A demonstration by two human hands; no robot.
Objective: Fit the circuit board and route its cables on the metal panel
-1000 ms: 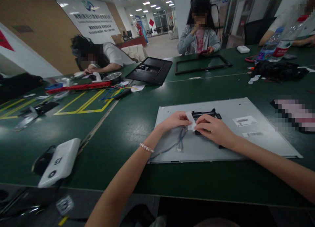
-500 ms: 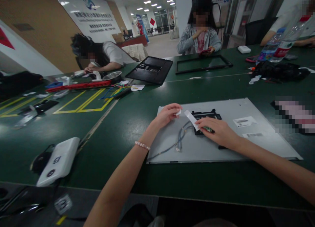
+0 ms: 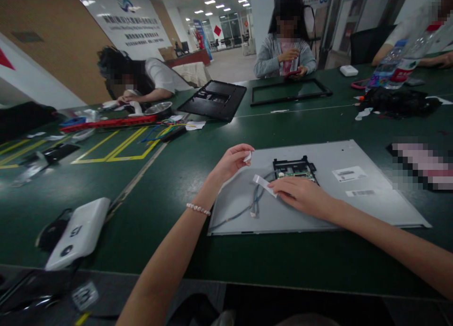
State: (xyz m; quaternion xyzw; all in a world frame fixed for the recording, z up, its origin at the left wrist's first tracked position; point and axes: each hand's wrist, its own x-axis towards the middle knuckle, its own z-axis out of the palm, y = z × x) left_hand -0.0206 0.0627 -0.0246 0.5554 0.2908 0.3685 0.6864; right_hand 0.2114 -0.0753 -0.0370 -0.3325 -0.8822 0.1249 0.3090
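Observation:
My left hand (image 3: 231,163) is closed in a pinch on a small white scrap (image 3: 247,157), above the far left corner of a flat grey metal panel (image 3: 339,156). Between the fingertips of my right hand (image 3: 304,196) is a white strip (image 3: 262,183), perhaps tape or paper. Just beyond this hand a green circuit board in a black bracket (image 3: 292,163) sits on the panel, its near part hidden. A bundle of grey-blue cables (image 3: 255,201) runs from it across the panel's left side. Two white labels are stuck on the panel's right.
A white device (image 3: 79,234) lies at the left near edge. Farther back are a black cover (image 3: 212,99), an empty black frame (image 3: 290,92) and bottles (image 3: 403,66). A pixelated flat object (image 3: 421,165) lies at right. Two people sit across the table, another far right.
My right hand has moved left and toward me with the white strip, uncovering more of the circuit board. My left hand has shifted slightly left, still pinching its white scrap.

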